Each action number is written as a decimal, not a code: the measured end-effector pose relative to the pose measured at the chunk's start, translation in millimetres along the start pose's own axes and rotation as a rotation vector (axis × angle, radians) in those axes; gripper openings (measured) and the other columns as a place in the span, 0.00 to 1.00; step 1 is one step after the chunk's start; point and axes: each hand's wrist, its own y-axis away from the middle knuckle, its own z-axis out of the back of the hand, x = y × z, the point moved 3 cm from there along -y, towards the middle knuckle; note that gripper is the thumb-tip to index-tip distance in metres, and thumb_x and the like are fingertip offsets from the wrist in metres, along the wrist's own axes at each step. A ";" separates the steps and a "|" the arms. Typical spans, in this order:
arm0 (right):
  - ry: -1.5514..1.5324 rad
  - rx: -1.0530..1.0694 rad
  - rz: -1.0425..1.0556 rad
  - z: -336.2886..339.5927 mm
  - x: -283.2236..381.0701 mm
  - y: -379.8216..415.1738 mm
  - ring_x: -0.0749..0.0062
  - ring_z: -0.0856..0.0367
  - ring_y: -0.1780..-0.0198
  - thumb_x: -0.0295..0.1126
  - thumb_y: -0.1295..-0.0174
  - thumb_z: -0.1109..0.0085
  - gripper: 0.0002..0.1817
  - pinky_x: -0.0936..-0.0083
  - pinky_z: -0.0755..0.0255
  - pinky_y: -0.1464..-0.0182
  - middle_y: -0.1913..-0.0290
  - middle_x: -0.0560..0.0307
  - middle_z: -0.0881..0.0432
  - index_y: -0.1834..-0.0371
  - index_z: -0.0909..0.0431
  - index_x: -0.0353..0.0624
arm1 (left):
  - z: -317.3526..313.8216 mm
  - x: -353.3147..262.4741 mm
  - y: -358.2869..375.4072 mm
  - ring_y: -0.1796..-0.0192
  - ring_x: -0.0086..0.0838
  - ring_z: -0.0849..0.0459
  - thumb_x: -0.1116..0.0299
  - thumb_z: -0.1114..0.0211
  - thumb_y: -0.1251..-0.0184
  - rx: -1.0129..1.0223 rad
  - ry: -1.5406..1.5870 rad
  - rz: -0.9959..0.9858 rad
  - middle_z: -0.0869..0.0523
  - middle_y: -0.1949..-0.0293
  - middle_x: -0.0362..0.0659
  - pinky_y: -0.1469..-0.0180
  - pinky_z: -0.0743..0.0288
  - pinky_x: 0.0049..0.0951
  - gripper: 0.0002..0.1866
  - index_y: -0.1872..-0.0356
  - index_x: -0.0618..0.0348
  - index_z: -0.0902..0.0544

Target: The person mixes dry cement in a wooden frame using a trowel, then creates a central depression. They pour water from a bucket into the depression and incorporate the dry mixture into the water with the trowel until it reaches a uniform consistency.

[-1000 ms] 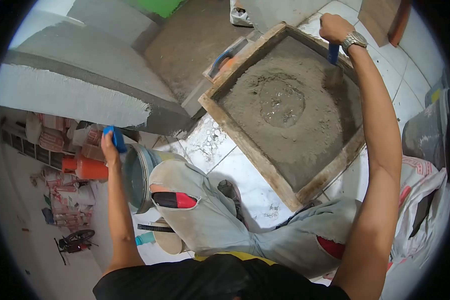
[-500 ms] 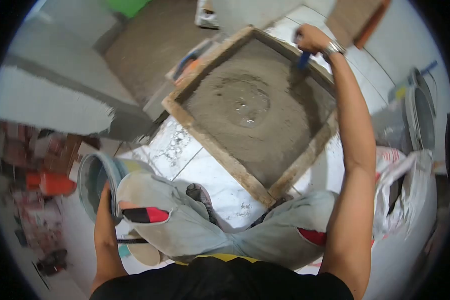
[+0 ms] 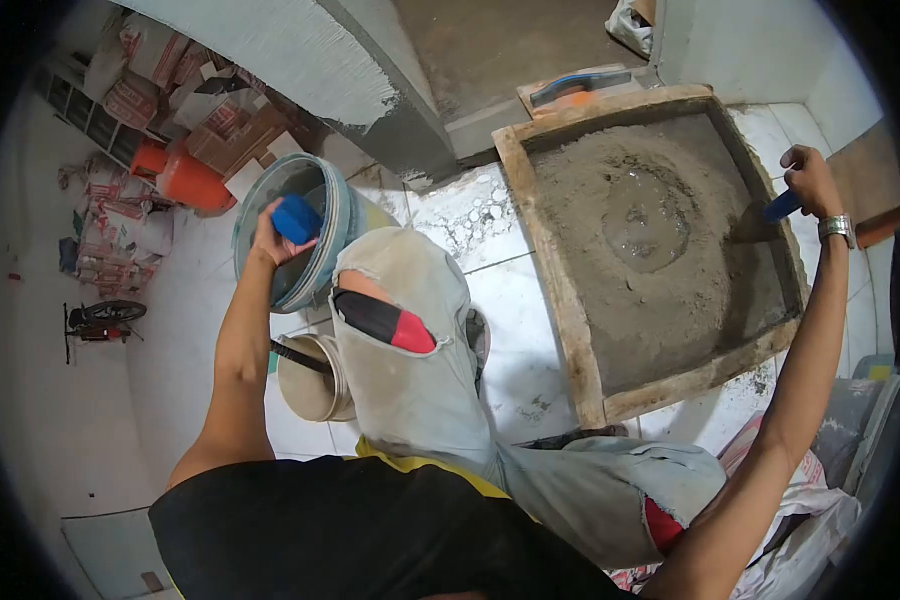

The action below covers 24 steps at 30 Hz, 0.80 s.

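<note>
My left hand is closed around a small blue object, perhaps a scoop or cup, at the mouth of a plastic bucket. What lies deeper in the bucket is partly hidden. At the right, my right hand grips the blue handle of a trowel, whose blade touches the grey mortar mix. That mix fills a square wooden frame on the floor. Water pools in a hollow in its middle.
Beyond the frame lies a blue-handled float on an orange block. A cream pail stands by my left knee, an orange container farther off. White sacks and a grey bucket are at lower right.
My view has swung left. My left hand, earlier mostly hidden inside the bucket, now shows with the blue object in it. My right hand stays on the trowel at the frame's far side.
</note>
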 end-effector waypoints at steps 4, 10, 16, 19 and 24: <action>0.003 -0.009 0.091 -0.2 -7.1 -6.9 0.68 0.22 0.81 0.29 0.44 0.48 0.08 0.69 0.31 0.84 0.79 0.55 0.22 0.67 0.22 0.38 | -24.9 -17.8 52.5 0.45 0.55 0.21 0.45 0.45 0.34 0.042 0.381 -0.284 0.20 0.49 0.57 0.52 0.18 0.55 0.29 0.44 0.60 0.24; 0.143 -0.038 0.057 -10.0 -13.0 -18.2 0.61 0.24 0.85 0.30 0.47 0.48 0.13 0.65 0.26 0.79 0.81 0.48 0.21 0.62 0.19 0.36 | -127.0 -80.4 115.4 0.34 0.60 0.31 0.41 0.45 0.31 0.653 0.201 -0.368 0.33 0.34 0.64 0.50 0.16 0.53 0.40 0.31 0.66 0.37; 0.318 -0.072 0.084 -11.5 24.8 -5.0 0.50 0.16 0.69 0.33 0.55 0.42 0.12 0.60 0.24 0.64 0.73 0.39 0.16 0.74 0.16 0.36 | -344.5 -90.2 153.9 0.37 0.52 0.27 0.45 0.43 0.32 1.075 -0.265 -0.265 0.34 0.34 0.65 0.59 0.14 0.39 0.42 0.25 0.59 0.47; 0.346 -0.067 0.076 -21.3 19.3 -18.9 0.50 0.15 0.69 0.33 0.55 0.42 0.12 0.61 0.23 0.64 0.71 0.38 0.16 0.75 0.15 0.36 | -444.4 -55.2 147.3 0.47 0.45 0.18 0.46 0.38 0.36 1.283 -0.615 -0.189 0.24 0.42 0.62 0.65 0.15 0.32 0.42 0.27 0.60 0.41; 0.398 -0.119 0.052 -26.6 21.2 -19.1 0.48 0.14 0.67 0.36 0.52 0.43 0.13 0.60 0.22 0.64 0.71 0.38 0.15 0.75 0.14 0.39 | -548.0 36.6 77.1 0.53 0.36 0.16 0.43 0.25 0.52 0.999 -1.058 -0.023 0.17 0.50 0.52 0.67 0.21 0.28 0.44 0.37 0.58 0.29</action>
